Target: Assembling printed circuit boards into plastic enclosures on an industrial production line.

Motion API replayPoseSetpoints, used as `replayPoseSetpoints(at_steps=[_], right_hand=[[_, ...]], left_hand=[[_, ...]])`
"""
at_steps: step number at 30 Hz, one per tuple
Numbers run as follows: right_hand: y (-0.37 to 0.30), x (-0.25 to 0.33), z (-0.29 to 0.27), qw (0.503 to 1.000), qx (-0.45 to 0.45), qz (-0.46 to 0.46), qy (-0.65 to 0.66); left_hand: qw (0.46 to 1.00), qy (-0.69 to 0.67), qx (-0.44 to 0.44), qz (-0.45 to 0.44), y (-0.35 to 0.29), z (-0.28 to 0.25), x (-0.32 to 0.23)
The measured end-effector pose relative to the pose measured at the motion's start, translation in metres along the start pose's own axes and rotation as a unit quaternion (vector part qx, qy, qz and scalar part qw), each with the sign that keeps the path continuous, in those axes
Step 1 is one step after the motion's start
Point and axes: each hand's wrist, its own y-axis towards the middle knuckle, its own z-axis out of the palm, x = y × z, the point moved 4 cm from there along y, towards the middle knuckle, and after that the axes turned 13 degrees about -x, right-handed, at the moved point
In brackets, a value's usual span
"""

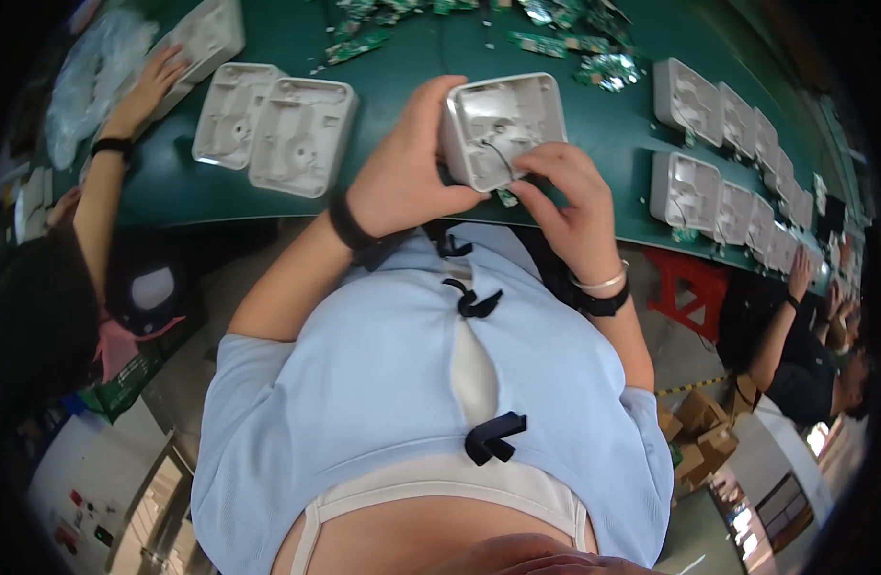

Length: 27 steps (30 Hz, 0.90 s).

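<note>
My left hand (402, 172) grips a white plastic housing (524, 100) by its left side, its hollow inside facing up, above the table's near edge. Inside the housing a thin black wire (499, 153) curves toward the lower right wall. My right hand (572, 196) pinches that wire between thumb and fingertips at the rim. Just below the housing shows a small green circuit board (506, 197); the wire's link to it is hidden by my fingers. To the left, two more open white housings (301, 134) lie side by side on the green table (392, 115).
Green circuit boards (608, 69) lie heaped at the far side. Two rows of white housings (687, 96) with small boards run along the right. At left, a co-worker's hand (153, 86) touches white housings beside a clear plastic bag (95, 72). A red stool (687, 287) stands below right.
</note>
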Motion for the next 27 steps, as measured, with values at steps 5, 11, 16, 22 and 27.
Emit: replayPoseSetpoints(at_steps=[5,11,16,22,27], right_hand=[[0.005,0.012,0.002,0.985,0.074,-0.089,-0.126],[-0.001,0.011,0.007,0.957,0.109,-0.192,-0.188],[-0.016,-0.004,-0.020,0.959,0.089,-0.186,-0.196],[-0.034,-0.018,-0.065,0.935,0.114,-0.117,-0.315],[-0.040,-0.030,-0.084,0.915,0.118,-0.096,-0.374]], left_hand=[[1.000,0.013,0.010,0.006,0.000,0.004,0.004],[1.000,-0.005,0.015,0.014,-0.006,-0.002,0.007],[0.966,0.216,-0.038,0.136,-0.016,-0.043,-0.031],[0.859,0.481,-0.125,0.125,-0.038,-0.102,-0.020],[0.855,0.501,-0.108,0.077,-0.040,-0.092,-0.003]])
